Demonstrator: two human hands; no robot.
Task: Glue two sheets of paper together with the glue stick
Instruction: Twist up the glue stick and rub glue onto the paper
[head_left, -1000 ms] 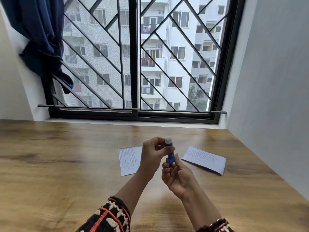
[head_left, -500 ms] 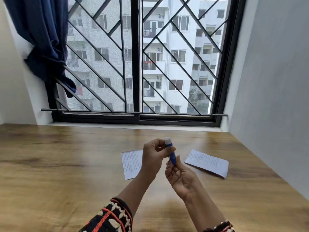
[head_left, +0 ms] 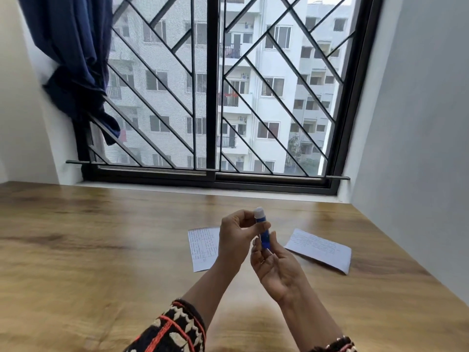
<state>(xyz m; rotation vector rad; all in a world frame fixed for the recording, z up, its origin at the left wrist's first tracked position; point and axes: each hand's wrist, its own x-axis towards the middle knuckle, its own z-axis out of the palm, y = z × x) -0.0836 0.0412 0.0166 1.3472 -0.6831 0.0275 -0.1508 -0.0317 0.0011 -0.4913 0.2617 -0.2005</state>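
Left hand (head_left: 236, 237) pinches the blue plastic glue stick (head_left: 265, 237) near its white cap (head_left: 259, 212), right hand (head_left: 275, 269) gripping its base, likely to uncap

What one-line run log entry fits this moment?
glue stick: held above table | left hand: pinches upper part | right hand: holds lower end | left sheet, right sheet: lying apart on table
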